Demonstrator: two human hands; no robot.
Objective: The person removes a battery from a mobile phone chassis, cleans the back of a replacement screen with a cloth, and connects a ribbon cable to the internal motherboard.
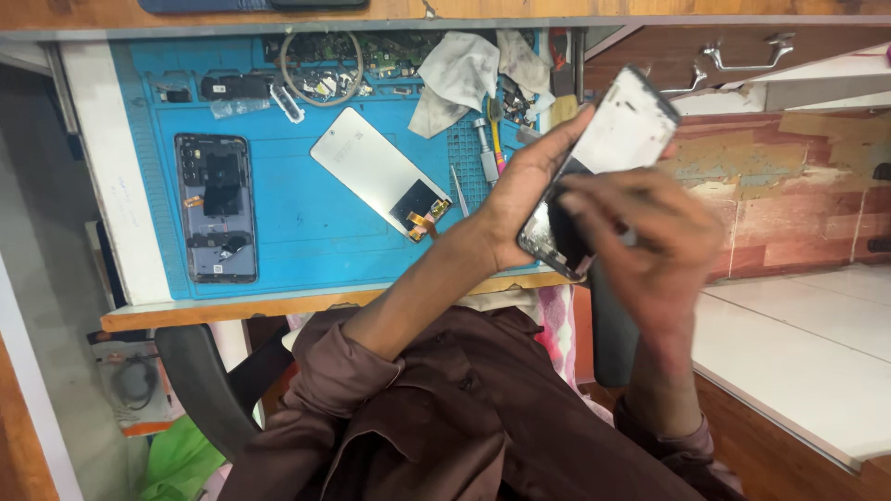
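Left hand (529, 199) grips cracked screen (603, 172); right hand (650, 246) closed, working its edge. Opened phone (215, 209) lies on surface (306, 232).

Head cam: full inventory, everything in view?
Phone panel: 1, pale and dark, tilted, held in both hands
Opened phone: 1, black, mat's left side
Screen panel: 1, white, flex cable attached, mat centre
Work mat: 1, blue, on the desk
Cloths: 2 at least, grey-white, mat's top edge
Wire ring: 1, pale, top of mat
Tweezers: 1, metal, right of screen panel
Drawer handles: 2, metal, top right
Left hand: grips the panel from behind
Right hand: fingers on the panel's lower end
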